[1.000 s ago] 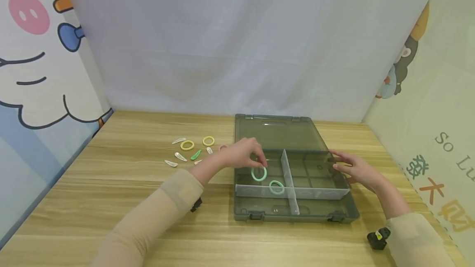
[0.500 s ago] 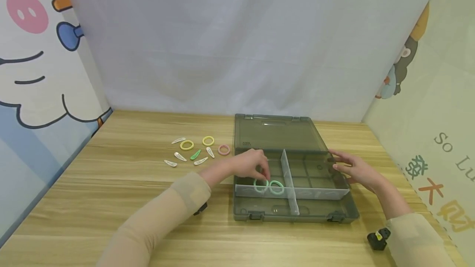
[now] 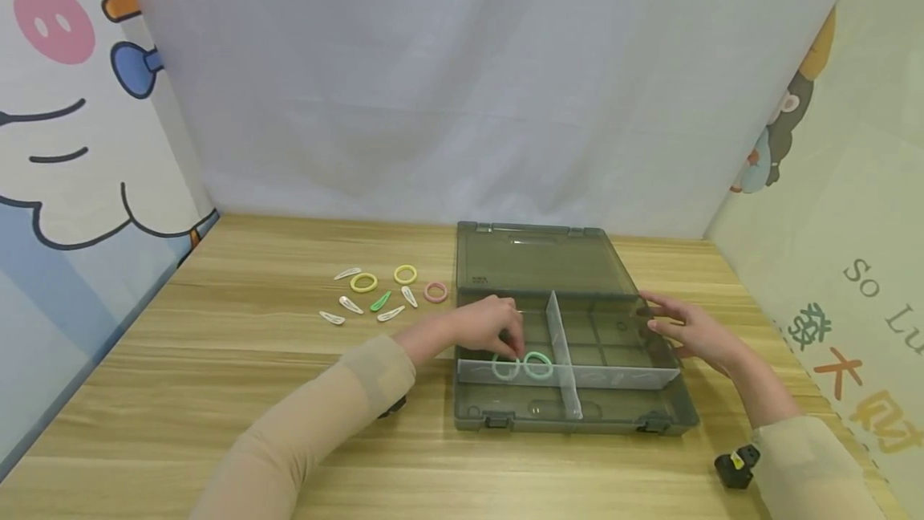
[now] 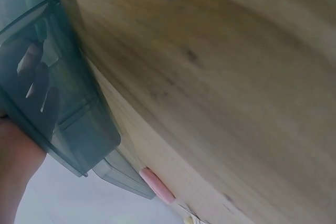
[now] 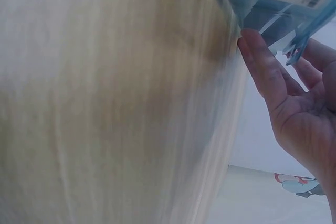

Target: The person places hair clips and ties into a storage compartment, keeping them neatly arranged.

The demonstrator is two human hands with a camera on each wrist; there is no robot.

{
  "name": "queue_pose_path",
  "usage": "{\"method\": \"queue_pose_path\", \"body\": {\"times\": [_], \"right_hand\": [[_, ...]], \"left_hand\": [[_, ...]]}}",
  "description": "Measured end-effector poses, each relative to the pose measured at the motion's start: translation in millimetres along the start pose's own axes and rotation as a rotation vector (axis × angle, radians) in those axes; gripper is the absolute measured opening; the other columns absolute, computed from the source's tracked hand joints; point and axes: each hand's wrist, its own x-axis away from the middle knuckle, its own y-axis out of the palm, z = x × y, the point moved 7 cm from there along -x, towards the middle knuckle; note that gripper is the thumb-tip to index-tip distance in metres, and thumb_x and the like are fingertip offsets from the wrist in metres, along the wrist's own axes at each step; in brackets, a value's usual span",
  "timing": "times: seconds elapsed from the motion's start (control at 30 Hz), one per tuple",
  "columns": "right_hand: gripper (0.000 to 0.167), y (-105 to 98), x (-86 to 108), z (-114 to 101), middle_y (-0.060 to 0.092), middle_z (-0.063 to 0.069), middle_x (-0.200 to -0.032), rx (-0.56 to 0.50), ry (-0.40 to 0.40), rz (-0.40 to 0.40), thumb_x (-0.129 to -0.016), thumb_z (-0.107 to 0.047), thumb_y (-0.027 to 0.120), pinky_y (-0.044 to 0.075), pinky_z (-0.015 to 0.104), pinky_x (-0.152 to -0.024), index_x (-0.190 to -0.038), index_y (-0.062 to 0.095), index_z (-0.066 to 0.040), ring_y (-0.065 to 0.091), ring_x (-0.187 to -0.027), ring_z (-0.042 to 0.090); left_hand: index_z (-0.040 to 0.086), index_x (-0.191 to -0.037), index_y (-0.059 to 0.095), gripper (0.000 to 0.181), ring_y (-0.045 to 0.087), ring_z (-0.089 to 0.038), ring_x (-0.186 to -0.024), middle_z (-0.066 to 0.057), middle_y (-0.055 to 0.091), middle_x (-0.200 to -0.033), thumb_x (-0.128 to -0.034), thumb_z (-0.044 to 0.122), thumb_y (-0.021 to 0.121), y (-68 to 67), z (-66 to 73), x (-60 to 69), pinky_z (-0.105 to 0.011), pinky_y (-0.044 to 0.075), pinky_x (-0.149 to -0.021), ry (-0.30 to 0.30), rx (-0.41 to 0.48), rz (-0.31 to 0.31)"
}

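Note:
A grey translucent box (image 3: 621, 331) lies with its lid (image 3: 537, 259) laid back, white dividers (image 3: 628, 377) crossing inside. Over its left compartment the left hand (image 3: 491, 326) pinches a mint green ring (image 3: 506, 368), low behind the front divider. A second mint ring (image 3: 537, 365) lies right beside it. Seen through the box wall in the left wrist view, the left hand (image 4: 31, 77) reaches inside. At the box's right side the right hand (image 3: 689, 331) rests its fingers on the edge; the right wrist view shows that hand (image 5: 294, 98) with fingers against the box corner (image 5: 278, 19).
Left of the box on the wooden table (image 3: 238, 359) lie yellow rings (image 3: 364, 290), a pink ring (image 3: 435, 299), a green clip (image 3: 381, 301) and several white clips (image 3: 332, 318). A white curtain (image 3: 462, 87) hangs behind.
The left hand has moved down and slightly right with the mint ring, bringing it beside the other one. The pink ring has come into full view. The right hand has stayed still.

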Motion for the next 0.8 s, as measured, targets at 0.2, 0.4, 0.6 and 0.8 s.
{"method": "queue_pose_path", "body": {"times": [0.2, 0.4, 0.6, 0.8], "right_hand": [[0.065, 1, 0.8, -1, 0.018, 0.036, -0.147, -0.001, -0.005, -0.002, -0.1, -0.028, 0.047, 0.047, 0.059, -0.083, -0.151, 0.014, -0.006, 0.031, -0.128, 0.054], [0.065, 0, 0.5, 0, 0.019, 0.035, -0.147, 0.008, -0.001, 0.006, -0.1, -0.029, 0.047, 0.047, 0.06, -0.084, -0.151, 0.014, -0.008, 0.03, -0.129, 0.054], [0.065, 1, 0.9, -1, 0.019, 0.036, -0.147, 0.007, -0.005, 0.006, -0.1, -0.029, 0.046, 0.046, 0.061, -0.084, -0.151, 0.013, -0.007, 0.03, -0.129, 0.054], [0.065, 1, 1.3, -2, 0.019, 0.036, -0.146, 0.001, -0.017, 0.009, -0.1, -0.028, 0.047, 0.047, 0.059, -0.082, -0.151, 0.013, -0.006, 0.031, -0.128, 0.054]], "left_hand": [[0.025, -0.089, 0.076, 0.01, 0.05, -0.005, -0.085, 0.016, 0.069, -0.086, -0.081, 0.029, 0.074, 2.8, -2.2, -1.2, -0.021, 0.036, -0.079, -0.022, -0.024, -0.006], [0.025, -0.09, 0.076, 0.011, 0.048, -0.004, -0.082, 0.015, 0.066, -0.086, -0.0806, 0.03, 0.074, -2.8, -1.9, 0.4, -0.021, 0.035, -0.075, -0.038, -0.012, 0.016], [0.025, -0.091, 0.075, 0.01, 0.05, -0.005, -0.083, 0.014, 0.067, -0.085, -0.0809, 0.028, 0.074, -10.0, 0.1, 6.4, -0.022, 0.036, -0.076, -0.041, 0.008, 0.03], [0.022, -0.092, 0.075, 0.011, 0.052, -0.008, -0.087, 0.014, 0.07, -0.089, -0.0813, 0.026, 0.074, -18.9, 0.3, 15.5, -0.025, 0.039, -0.081, -0.052, 0.043, 0.054]]}}
